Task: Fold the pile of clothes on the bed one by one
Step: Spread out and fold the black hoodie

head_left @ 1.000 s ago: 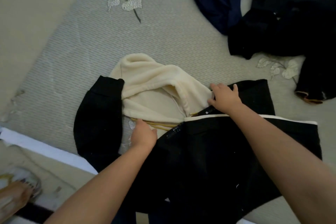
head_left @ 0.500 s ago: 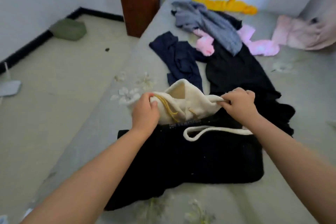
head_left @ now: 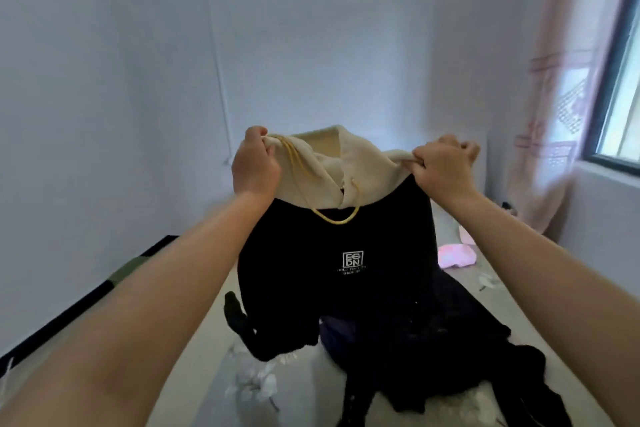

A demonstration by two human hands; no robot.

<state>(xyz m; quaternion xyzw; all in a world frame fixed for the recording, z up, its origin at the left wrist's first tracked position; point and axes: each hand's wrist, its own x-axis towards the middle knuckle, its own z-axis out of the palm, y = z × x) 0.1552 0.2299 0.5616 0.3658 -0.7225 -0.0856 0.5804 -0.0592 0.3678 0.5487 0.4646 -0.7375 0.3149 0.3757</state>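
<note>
A black hoodie (head_left: 346, 281) with a cream hood, a yellow drawstring and a small white chest logo hangs upright in the air in front of me. My left hand (head_left: 254, 166) grips the left edge of the cream hood. My right hand (head_left: 441, 166) is closed on the hood's right edge. The hoodie's lower hem dangles just above the grey bed (head_left: 207, 367). A heap of dark clothes (head_left: 446, 350) lies on the bed below and to the right, partly hidden behind the hoodie.
A pink garment (head_left: 455, 255) lies further back on the bed. A pink curtain (head_left: 547, 107) and a window (head_left: 620, 62) are on the right. White walls stand ahead and to the left, with floor beside the bed's left edge.
Both hands have lifted the hoodie by its cream hood from flat on the bed to hanging at head height. The camera has tilted up toward the wall.
</note>
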